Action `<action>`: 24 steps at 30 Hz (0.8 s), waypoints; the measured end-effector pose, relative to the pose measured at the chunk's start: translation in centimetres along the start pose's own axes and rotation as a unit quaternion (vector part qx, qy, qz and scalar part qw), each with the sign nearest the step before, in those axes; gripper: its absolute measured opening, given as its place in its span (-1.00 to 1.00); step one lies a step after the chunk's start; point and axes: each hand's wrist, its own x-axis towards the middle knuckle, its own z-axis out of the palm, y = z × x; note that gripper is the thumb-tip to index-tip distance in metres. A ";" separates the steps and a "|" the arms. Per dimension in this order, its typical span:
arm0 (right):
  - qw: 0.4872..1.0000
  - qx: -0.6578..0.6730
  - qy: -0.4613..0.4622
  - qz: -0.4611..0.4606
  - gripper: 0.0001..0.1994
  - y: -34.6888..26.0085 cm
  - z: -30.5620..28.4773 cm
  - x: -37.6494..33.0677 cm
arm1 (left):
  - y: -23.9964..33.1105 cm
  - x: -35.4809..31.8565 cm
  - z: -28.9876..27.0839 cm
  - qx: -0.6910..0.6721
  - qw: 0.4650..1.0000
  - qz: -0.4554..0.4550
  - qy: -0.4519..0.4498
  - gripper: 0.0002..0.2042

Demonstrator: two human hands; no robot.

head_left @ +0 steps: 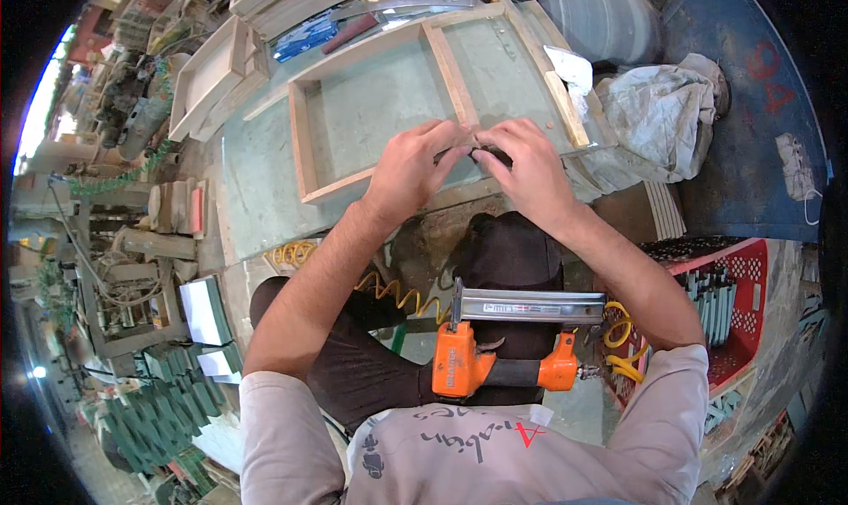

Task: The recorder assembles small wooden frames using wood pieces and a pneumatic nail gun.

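Observation:
My left hand (pixel 417 168) and my right hand (pixel 526 171) meet fingertip to fingertip, each in a pinch. Whatever sits between the fingers is small, dark in part and too hidden to name. Just beyond them lies a wooden frame (pixel 303 143) of pale strips, flat on the worktable, its middle crosspiece (pixel 450 77) running down to my fingertips. Across my lap rests an orange nail gun (pixel 455 364) with a silver magazine (pixel 530 306); neither hand touches it. A yellow coiled air hose (pixel 623 328) runs from its right end.
The greenish worktable (pixel 252 165) carries wooden drawer-like boxes (pixel 208 77) at the far left and a blue packet (pixel 305 39). A crumpled cloth (pixel 662 108) hangs over its right corner. A red crate (pixel 751 284) of strips stands at my right. Stacked pieces (pixel 168 408) lie lower left.

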 end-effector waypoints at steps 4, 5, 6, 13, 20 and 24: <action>1.000 0.009 0.009 0.027 -0.84 0.1 0.3 0.2 | -1.0 1.8 -1.6 -0.040 0.998 -0.002 -0.050 -0.84; 1.000 -0.001 0.014 0.020 -0.85 0.1 0.5 0.1 | -1.5 2.7 -2.2 -0.055 0.994 -0.025 -0.087 -0.82; 1.000 -0.011 0.018 0.014 -0.87 0.2 0.6 0.1 | -2.3 4.1 -2.6 -0.052 0.995 -0.022 -0.086 -0.82; 0.999 -0.010 0.042 -0.001 -0.89 0.1 1.1 -0.2 | -9.9 12.8 -4.3 0.241 0.965 -0.026 0.101 -0.70; 0.999 -0.006 0.040 0.006 -0.88 0.3 1.0 -0.3 | -10.4 14.3 -4.4 0.172 0.982 -0.021 0.073 -0.77; 0.999 0.007 0.034 0.007 -0.88 0.0 1.0 0.0 | -11.2 14.3 -4.3 0.176 0.981 -0.039 0.075 -0.78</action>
